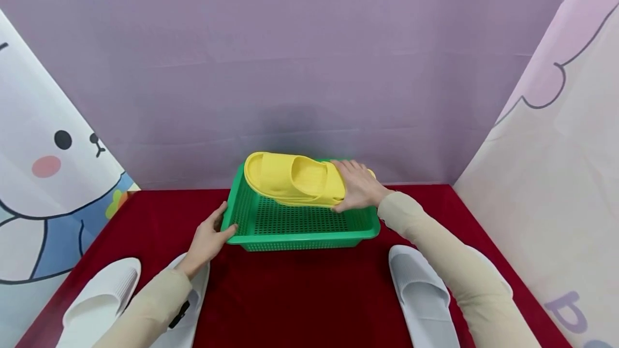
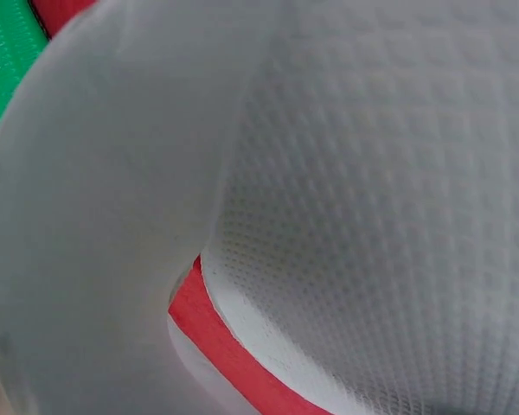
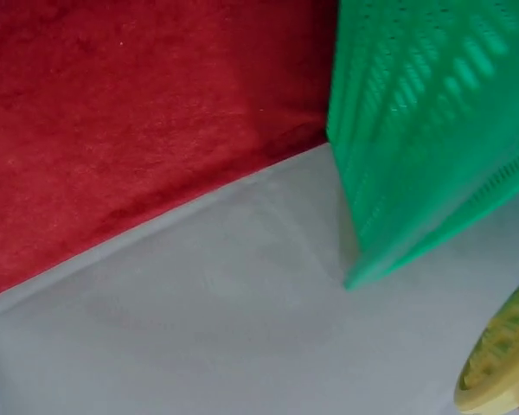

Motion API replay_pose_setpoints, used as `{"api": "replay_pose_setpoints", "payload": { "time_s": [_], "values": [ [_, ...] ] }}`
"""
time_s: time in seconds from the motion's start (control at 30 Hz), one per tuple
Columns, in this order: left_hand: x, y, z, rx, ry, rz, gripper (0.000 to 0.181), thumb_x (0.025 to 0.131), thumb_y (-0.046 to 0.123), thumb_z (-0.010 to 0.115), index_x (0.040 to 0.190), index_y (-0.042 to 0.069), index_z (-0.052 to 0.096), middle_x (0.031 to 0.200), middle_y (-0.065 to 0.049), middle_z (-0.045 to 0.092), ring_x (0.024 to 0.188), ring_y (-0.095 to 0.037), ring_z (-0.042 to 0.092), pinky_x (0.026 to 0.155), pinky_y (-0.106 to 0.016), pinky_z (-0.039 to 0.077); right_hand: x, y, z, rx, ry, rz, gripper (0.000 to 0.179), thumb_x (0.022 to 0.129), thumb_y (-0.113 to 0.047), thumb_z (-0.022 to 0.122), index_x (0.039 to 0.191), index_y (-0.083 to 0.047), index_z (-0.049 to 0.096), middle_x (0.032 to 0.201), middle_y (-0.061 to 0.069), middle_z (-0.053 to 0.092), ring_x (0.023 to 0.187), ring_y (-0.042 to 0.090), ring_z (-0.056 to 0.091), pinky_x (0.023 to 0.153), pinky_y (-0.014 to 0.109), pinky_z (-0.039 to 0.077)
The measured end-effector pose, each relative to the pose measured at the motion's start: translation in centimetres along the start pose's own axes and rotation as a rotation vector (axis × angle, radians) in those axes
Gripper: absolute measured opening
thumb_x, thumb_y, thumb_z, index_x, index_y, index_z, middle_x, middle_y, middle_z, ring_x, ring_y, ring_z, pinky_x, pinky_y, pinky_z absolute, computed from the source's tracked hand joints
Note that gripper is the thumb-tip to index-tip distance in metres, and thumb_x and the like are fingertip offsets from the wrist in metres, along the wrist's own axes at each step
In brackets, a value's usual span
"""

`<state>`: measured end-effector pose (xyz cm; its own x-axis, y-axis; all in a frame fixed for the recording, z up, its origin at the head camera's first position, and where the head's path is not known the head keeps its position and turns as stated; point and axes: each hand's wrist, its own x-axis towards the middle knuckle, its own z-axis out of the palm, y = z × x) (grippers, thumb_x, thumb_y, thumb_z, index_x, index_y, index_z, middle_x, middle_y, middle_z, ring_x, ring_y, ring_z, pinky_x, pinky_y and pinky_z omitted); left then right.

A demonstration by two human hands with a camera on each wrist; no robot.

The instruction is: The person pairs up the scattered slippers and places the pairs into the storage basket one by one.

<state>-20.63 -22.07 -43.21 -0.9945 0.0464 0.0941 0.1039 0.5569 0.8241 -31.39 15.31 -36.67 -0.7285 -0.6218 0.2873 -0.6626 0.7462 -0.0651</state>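
Yellow slippers (image 1: 280,176), seemingly a pair laid together with a strap towards each end, are held over the green plastic basket (image 1: 300,238). My right hand (image 1: 358,184) grips their right end, fingers over the top and thumb at the near edge. Only a bit of yellow sole (image 3: 502,363) shows in the right wrist view. At the basket's left side my left hand (image 1: 208,238) holds the rim, thumb over the near corner and fingers along the outer side. The basket's perforated floor shows below the slippers.
White slippers (image 1: 103,297) lie at the left, partly under my left forearm; one fills the left wrist view. More white slippers (image 1: 423,294) lie at the right, one mostly behind my right sleeve. A red cloth (image 1: 290,294) covers the surface, with a fabric wall (image 1: 309,69) behind the basket.
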Motion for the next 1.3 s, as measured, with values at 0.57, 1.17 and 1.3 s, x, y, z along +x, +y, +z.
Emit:
{"api": "replay_pose_setpoints", "payload": {
  "time_s": [0.57, 1.17, 1.3],
  "values": [
    [-1.1, 0.2, 0.0, -0.03, 0.004, -0.009, 0.069, 0.091, 0.025, 0.056, 0.147, 0.011, 0.017, 0.143, -0.02, 0.036, 0.123, -0.032, 0.046, 0.088, -0.033, 0.047, 0.6, 0.4, 2.9, 0.066, 0.016, -0.058, 0.114, 0.058, -0.062, 0.072, 0.143, -0.005, 0.021, 0.135, 0.01, 0.041, 0.118, 0.027, 0.041, 0.101, 0.046, 0.034],
    [-1.3, 0.6, 0.5, -0.072, -0.02, 0.0, 0.07, 0.09, 0.026, 0.057, 0.147, 0.014, 0.018, 0.143, -0.02, 0.035, 0.124, -0.033, 0.045, 0.091, -0.039, 0.046, -0.6, 0.7, 4.3, 0.074, -0.043, -0.03, 0.111, 0.058, -0.057, 0.075, 0.143, -0.007, 0.023, 0.137, 0.011, 0.041, 0.12, 0.03, 0.04, 0.1, 0.051, 0.033],
    [-1.1, 0.5, 0.5, -0.061, -0.01, 0.006, 0.069, 0.09, 0.026, 0.057, 0.147, 0.014, 0.019, 0.144, -0.02, 0.034, 0.127, -0.033, 0.042, 0.095, -0.044, 0.043, -0.5, 0.7, 4.1, 0.095, -0.028, 0.002, 0.107, 0.066, -0.062, 0.068, 0.145, -0.007, 0.021, 0.14, 0.011, 0.039, 0.127, 0.03, 0.037, 0.108, 0.051, 0.024]
  ]
}}
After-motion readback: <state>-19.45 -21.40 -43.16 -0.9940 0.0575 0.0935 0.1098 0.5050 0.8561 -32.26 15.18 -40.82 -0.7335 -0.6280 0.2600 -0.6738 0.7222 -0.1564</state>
